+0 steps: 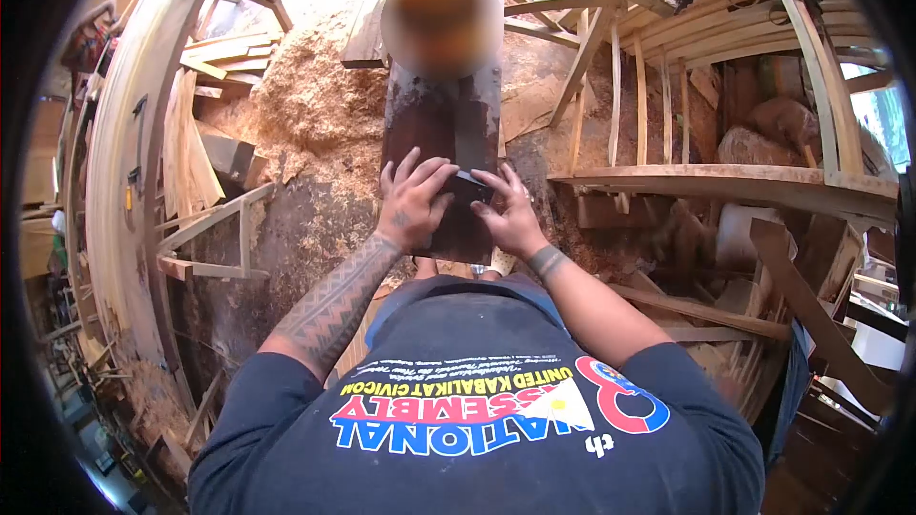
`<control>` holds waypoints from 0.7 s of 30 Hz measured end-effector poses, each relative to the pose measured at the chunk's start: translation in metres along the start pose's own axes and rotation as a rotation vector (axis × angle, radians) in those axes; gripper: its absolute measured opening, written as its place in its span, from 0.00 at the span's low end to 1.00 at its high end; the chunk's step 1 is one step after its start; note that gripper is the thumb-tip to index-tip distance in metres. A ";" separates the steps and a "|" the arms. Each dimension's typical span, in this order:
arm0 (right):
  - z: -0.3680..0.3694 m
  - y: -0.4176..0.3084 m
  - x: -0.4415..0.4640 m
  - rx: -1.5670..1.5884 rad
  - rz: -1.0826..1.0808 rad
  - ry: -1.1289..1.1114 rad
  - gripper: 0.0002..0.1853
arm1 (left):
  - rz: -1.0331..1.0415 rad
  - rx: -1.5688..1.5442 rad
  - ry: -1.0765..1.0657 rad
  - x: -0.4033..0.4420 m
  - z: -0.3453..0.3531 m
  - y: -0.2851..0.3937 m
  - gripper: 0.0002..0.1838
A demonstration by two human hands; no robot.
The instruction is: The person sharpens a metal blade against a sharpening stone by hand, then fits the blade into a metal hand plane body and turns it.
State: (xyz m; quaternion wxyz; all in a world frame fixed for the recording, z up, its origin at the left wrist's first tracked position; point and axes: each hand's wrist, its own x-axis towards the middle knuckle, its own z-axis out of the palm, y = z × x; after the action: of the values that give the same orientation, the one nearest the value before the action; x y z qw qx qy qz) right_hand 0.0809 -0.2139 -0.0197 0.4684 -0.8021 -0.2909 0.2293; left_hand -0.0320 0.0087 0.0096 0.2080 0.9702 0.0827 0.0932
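Note:
A small flat metal blade (pixel 468 175) lies between my two hands, low over a dark wet board (pixel 420 124). My left hand (pixel 417 200) reaches in from the left, its fingers bent and fingertips at the blade's near end. On the other side, my right hand (pixel 510 215) grips the blade between thumb and fingers. Just beyond the blade is a grey rectangular slab like a sharpening stone (pixel 473 133), flat on the board. Farther up the board stands a round yellowish container (pixel 439 19), its contents blurred. My fingers hide part of the blade.
Sawdust and shavings (pixel 315 105) cover the ground left of the board. A long timber beam (pixel 134 162) runs along the left, with wooden offcuts (pixel 191 153) beside it. A slatted wooden frame (pixel 706 176) stands at the right. Bare feet show below the board.

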 end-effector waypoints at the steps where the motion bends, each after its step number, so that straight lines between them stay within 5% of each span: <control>1: 0.003 0.000 0.011 -0.007 -0.046 0.025 0.33 | 0.003 0.005 0.025 0.008 0.002 -0.005 0.30; 6: 0.001 -0.021 0.038 0.112 -0.032 0.081 0.32 | -0.002 0.027 0.023 0.029 0.001 -0.020 0.29; 9: -0.001 -0.007 -0.004 -0.142 -0.051 0.037 0.31 | -0.082 -0.108 -0.099 -0.009 -0.004 0.011 0.30; 13: -0.001 -0.023 0.061 0.003 -0.101 0.077 0.30 | -0.045 0.010 0.038 0.040 -0.001 -0.027 0.30; 18: -0.003 0.002 -0.007 -0.067 0.027 -0.007 0.32 | -0.065 -0.091 -0.076 -0.009 0.008 0.008 0.30; 21: 0.002 0.001 0.038 0.038 -0.060 0.078 0.31 | -0.018 -0.014 0.097 0.026 0.012 -0.009 0.27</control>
State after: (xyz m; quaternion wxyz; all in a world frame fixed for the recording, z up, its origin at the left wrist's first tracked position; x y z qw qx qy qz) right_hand 0.1079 -0.1869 -0.0249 0.5011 -0.7924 -0.2919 0.1894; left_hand -0.0056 0.0171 -0.0012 0.2112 0.9623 0.1006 0.1387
